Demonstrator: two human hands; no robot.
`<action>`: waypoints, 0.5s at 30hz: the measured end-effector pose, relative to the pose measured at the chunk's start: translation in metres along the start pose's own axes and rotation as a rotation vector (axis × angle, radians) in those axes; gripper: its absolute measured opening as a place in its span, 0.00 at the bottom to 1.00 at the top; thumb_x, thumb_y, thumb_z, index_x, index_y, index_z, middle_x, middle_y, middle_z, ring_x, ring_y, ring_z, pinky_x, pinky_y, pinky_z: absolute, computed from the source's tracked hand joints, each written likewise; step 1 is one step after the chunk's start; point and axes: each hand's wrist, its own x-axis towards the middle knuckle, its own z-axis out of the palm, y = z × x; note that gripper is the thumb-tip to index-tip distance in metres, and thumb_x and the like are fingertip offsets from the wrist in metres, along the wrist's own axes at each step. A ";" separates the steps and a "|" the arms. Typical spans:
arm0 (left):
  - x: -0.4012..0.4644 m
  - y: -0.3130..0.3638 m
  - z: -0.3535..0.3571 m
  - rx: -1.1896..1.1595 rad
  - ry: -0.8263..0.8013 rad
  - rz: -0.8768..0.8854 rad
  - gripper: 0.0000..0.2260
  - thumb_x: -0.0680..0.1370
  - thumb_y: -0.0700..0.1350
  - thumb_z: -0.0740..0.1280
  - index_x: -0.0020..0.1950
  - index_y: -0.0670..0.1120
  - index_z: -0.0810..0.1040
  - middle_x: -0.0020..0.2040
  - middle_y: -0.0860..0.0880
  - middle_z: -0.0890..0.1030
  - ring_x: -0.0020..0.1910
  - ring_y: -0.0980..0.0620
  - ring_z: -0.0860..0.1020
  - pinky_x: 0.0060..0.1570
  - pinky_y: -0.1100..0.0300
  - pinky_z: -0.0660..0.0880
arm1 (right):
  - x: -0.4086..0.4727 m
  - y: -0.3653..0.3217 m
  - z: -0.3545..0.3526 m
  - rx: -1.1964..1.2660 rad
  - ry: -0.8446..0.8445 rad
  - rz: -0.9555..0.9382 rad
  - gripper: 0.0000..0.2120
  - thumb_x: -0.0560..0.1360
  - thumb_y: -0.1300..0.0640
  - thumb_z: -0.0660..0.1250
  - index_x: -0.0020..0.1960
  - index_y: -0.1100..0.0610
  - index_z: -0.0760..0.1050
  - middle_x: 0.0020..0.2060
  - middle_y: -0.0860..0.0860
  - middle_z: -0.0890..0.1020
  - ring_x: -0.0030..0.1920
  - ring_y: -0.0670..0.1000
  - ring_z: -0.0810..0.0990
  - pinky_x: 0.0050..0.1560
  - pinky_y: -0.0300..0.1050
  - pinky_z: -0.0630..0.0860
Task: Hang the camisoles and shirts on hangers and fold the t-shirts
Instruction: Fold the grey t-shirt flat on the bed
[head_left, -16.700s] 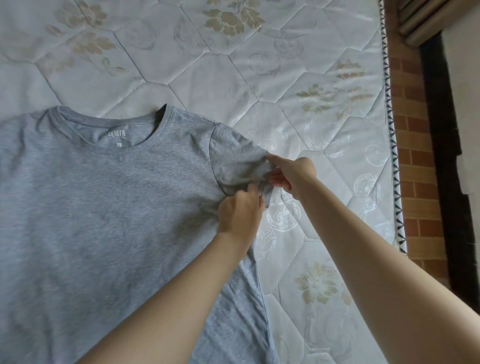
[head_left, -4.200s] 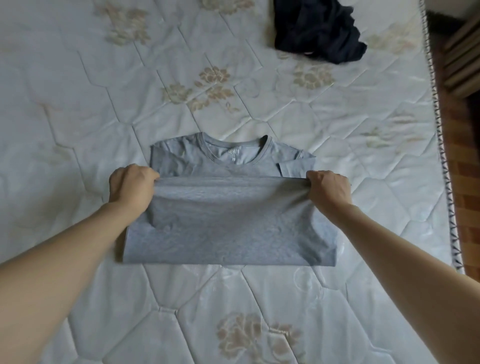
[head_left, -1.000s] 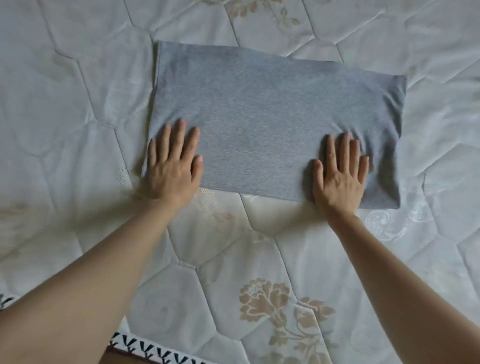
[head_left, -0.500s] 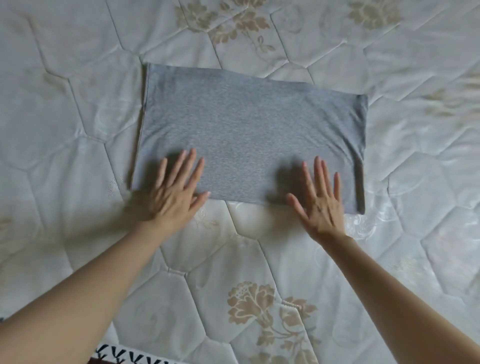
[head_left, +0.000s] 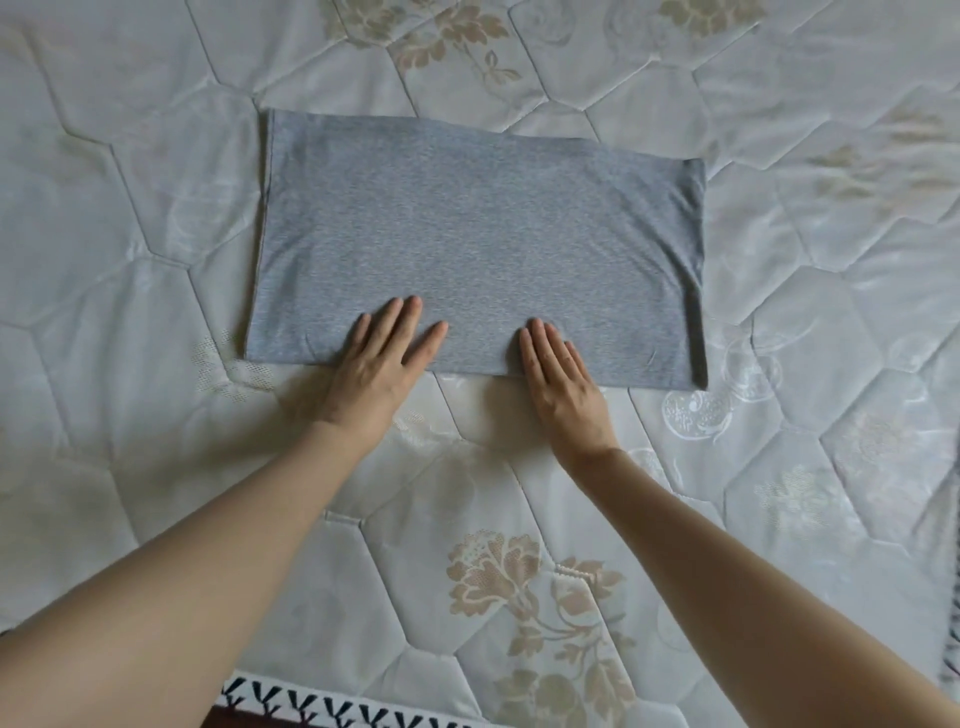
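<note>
Folded grey t-shirt (head_left: 478, 244) lies flat on the mattress (head_left: 130, 208), long axis crosswise. Left hand (head_left: 379, 358) and right hand (head_left: 563, 384), fingers straight, press its near edge, equally close.

left hand (head_left: 371, 371): slid inward along near edge of folded grey cotton t-shirt (head_left: 478, 244) | right hand (head_left: 563, 387): likewise, fingers now closed together
</note>
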 end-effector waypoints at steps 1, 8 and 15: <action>-0.001 0.002 0.000 0.007 -0.013 -0.007 0.30 0.72 0.33 0.49 0.73 0.43 0.70 0.71 0.35 0.70 0.68 0.34 0.71 0.63 0.35 0.70 | -0.001 0.002 -0.001 -0.006 -0.003 -0.001 0.23 0.76 0.67 0.51 0.68 0.69 0.72 0.67 0.64 0.75 0.66 0.64 0.75 0.62 0.59 0.76; -0.031 0.018 -0.001 -0.005 0.035 -0.030 0.30 0.72 0.32 0.50 0.74 0.45 0.67 0.71 0.36 0.71 0.68 0.35 0.72 0.62 0.36 0.69 | -0.027 -0.011 -0.002 0.007 -0.032 0.010 0.23 0.77 0.67 0.50 0.69 0.69 0.71 0.67 0.65 0.74 0.67 0.63 0.75 0.63 0.59 0.75; -0.097 0.054 0.014 0.000 0.022 -0.085 0.23 0.77 0.40 0.56 0.73 0.49 0.65 0.71 0.39 0.72 0.68 0.38 0.73 0.63 0.39 0.70 | -0.092 -0.038 -0.004 0.043 -0.037 -0.003 0.22 0.78 0.67 0.51 0.69 0.69 0.71 0.68 0.64 0.73 0.68 0.63 0.73 0.67 0.58 0.72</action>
